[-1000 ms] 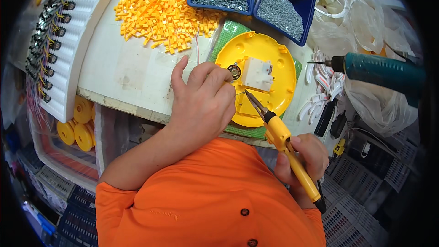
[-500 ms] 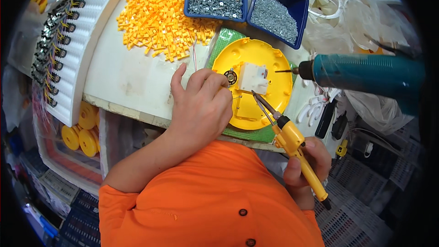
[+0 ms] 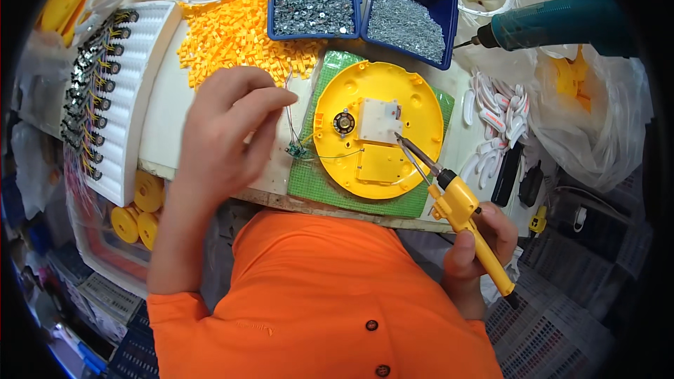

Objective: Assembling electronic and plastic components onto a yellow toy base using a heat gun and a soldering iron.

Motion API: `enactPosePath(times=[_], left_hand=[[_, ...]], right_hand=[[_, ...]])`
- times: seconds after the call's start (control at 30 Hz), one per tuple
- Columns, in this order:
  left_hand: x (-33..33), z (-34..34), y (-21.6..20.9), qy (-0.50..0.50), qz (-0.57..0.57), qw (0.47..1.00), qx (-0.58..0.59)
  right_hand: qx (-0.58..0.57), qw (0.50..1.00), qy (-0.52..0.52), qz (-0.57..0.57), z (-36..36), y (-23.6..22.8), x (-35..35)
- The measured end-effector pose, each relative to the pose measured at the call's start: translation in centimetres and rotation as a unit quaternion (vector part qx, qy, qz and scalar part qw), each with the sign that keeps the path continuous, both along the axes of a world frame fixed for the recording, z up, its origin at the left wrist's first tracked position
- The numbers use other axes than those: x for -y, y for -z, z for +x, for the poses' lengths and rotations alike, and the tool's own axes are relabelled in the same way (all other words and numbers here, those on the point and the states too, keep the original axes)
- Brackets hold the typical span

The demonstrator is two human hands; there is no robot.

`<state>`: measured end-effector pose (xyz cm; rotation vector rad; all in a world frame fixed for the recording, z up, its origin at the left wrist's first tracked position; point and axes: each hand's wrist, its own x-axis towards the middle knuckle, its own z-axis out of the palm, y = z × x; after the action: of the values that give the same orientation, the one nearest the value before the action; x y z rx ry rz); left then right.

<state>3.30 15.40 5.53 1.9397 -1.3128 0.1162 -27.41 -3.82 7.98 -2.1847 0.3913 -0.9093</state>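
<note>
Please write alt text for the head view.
The right hand holds a yellow soldering tool, its tip by a white box in a round yellow shell; the left hand is near wires and a green circuit board.

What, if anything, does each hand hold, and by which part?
Right hand: the yellow soldering tool, by its handle. Left hand: cannot tell whether its fingers hold the thin wires.

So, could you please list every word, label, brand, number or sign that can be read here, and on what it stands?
Orange shirt: a small mark on the chest, too small to read surely.
White pieces: reddish print, too small to read.
Pale label at lower left: fine marks, too blurred.
None can be quoted.
</note>
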Motion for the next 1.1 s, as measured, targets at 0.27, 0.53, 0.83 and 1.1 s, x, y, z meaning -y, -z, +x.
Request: enactPosePath(times=[0.27,0.53,0.83,1.1], left_hand=[[-0.3,0.7,-1.0,0.159,0.18,0.963,0.12],[-0.8,-1.4,-0.9,0.147,0.216,0.937,0.232],[-1.4,-3.4,-2.9,0.057,0.189,0.944,0.263],[-3.5,-1.3,-6.6,0.05,0.308,0.937,0.154]], right_hand=[[-0.004,0.999,0.018,0.032,-0.5,0.7,-0.2],[-0.013,0.998,0.044,0.045,-1.6,0.8,-0.2],[-0.008,0.987,0.128,0.097,-3.0,2.1,-1.2],[0.012,0.984,0.146,0.106,-4.2,2.3,-1.3]])
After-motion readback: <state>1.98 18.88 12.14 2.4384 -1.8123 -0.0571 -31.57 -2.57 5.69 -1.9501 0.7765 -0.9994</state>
